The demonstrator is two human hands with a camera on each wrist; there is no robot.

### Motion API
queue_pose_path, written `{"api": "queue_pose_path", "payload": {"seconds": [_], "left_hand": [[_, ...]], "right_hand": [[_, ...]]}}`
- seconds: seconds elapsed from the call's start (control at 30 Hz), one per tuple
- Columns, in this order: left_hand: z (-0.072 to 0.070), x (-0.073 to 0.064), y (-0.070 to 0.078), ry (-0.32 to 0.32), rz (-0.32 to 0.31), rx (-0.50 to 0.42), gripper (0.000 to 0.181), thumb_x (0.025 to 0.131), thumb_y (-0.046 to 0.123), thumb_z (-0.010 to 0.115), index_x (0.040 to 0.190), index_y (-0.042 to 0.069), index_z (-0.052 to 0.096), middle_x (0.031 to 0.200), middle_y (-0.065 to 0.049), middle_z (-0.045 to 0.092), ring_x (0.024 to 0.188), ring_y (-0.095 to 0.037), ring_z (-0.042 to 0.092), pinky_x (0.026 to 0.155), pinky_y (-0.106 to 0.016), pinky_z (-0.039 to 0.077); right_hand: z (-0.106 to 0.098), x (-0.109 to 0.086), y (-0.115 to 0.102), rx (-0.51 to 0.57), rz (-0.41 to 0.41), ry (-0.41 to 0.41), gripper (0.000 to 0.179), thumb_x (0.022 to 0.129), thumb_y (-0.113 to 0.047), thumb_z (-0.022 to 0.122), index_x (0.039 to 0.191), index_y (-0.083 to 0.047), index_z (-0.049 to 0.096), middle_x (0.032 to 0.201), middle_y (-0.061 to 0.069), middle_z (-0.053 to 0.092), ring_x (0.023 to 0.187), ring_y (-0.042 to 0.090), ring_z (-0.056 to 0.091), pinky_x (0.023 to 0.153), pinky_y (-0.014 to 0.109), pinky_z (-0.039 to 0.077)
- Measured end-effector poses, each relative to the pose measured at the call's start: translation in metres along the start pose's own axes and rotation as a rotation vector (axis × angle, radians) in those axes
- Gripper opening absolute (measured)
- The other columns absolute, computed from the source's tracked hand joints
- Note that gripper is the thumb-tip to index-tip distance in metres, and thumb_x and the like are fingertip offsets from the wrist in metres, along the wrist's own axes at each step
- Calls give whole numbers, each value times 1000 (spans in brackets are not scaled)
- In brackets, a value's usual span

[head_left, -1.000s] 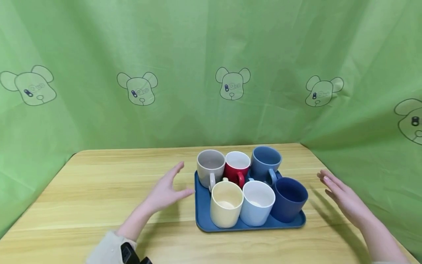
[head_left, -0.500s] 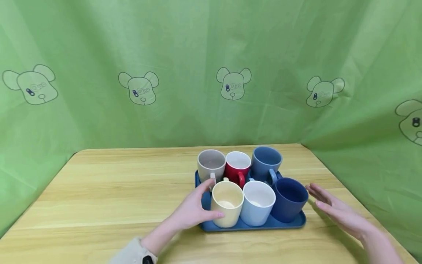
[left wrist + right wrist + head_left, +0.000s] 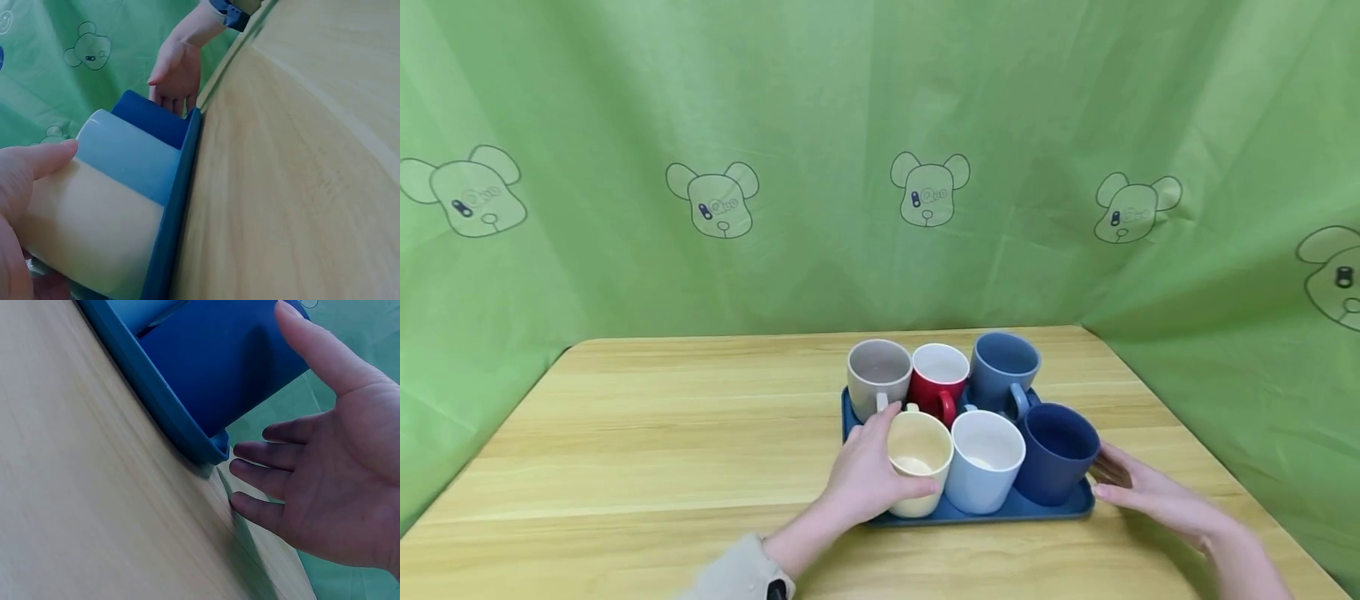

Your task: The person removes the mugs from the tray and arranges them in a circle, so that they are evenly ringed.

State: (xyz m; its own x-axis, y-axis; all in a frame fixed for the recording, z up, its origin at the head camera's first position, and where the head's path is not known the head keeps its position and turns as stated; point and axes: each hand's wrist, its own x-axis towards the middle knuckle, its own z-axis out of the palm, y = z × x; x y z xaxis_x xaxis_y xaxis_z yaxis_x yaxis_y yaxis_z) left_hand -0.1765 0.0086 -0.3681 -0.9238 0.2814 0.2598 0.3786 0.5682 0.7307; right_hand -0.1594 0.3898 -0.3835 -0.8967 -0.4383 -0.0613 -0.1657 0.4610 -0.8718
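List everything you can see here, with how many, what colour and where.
Rectangular plastic tray: one, dark blue, right half of table.
Grey ceramic mug: one, tray's back left.
Red ceramic mug: one, white inside, back middle.
Mid-blue ceramic mug: one, back right.
Pale yellow mug: one, front left.
Light blue mug: one, front middle.
Navy mug: one, front right.
Wooden table: one, light wood.
Green cloth backdrop: one, bear prints, behind the table.
Left hand: holds the pale yellow mug.
Right hand: fingers straight, at the tray's right edge.
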Motion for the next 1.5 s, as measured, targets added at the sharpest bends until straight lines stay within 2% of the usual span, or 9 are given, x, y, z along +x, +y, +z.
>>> {"api": "queue_pose_path", "payload": {"seconds": [0.1, 0.33, 0.43, 0.63, 0.9, 1.13, 1.3, 1.5], "left_hand": [[3, 1, 2, 20, -4, 38, 102, 57, 45, 85, 139, 9, 37, 132, -5, 48, 105, -26, 46, 83, -42, 43], [7, 0, 6, 65, -9, 93, 102, 54, 47, 86, 137, 8, 40, 131, -5, 49, 106, -27, 49, 84, -43, 44], [8, -1, 6, 76, -7, 107, 99, 56, 46, 85, 135, 7, 41, 128, -6, 51, 108, -26, 49, 85, -43, 44], [10, 0, 5, 90, 26, 74, 93, 58, 41, 84, 133, 4, 42, 128, -9, 50, 114, -26, 46, 91, -46, 42], [10, -2, 5, 125, 91, 26, 91, 57, 37, 83, 132, 4, 43, 126, -8, 50, 113, -23, 46, 92, -46, 40], [-8, -3, 16, 137, 133, -18, 91, 56, 37, 83, 133, 9, 43, 122, -3, 51, 110, -18, 45, 88, -43, 42], [-23, -9, 22, 137, 180, -6, 88, 57, 37, 83, 131, 9, 46, 122, -1, 52, 111, -17, 45, 87, -42, 42], [-44, -23, 21, 119, 168, -34, 89, 55, 33, 84, 132, 10, 46, 122, 0, 51, 104, -16, 49, 81, -38, 46]], "right_hand": [[1, 0, 0, 0, -7, 5, 65, 95, -6, 46, 139, 17, 3, 140, 41, 10, 111, -19, 32, 89, 14, 34], [3, 1, -3, 22, 55, 22, 66, 97, -11, 44, 141, 14, 2, 143, 38, 9, 108, -21, 31, 89, 12, 33], [3, 1, -3, 28, 45, 19, 66, 98, -11, 44, 140, 15, 1, 142, 40, 8, 108, -21, 31, 88, 12, 33], [5, 0, -2, 34, 40, 41, 65, 98, -11, 43, 141, 14, 2, 143, 39, 9, 109, -21, 31, 88, 11, 32], [5, 0, 1, 36, 33, 31, 65, 96, -8, 45, 140, 15, 2, 142, 39, 10, 110, -20, 32, 89, 12, 33], [3, 3, 1, 28, 8, 10, 66, 95, -5, 47, 139, 17, 4, 141, 40, 10, 110, -19, 32, 89, 13, 33], [4, 5, 0, 20, -8, -2, 67, 93, -5, 49, 139, 18, 5, 140, 41, 11, 111, -18, 32, 90, 13, 33], [5, 2, 5, 37, -22, -10, 64, 95, -4, 45, 138, 19, 4, 140, 42, 10, 113, -17, 34, 90, 12, 33]]}}
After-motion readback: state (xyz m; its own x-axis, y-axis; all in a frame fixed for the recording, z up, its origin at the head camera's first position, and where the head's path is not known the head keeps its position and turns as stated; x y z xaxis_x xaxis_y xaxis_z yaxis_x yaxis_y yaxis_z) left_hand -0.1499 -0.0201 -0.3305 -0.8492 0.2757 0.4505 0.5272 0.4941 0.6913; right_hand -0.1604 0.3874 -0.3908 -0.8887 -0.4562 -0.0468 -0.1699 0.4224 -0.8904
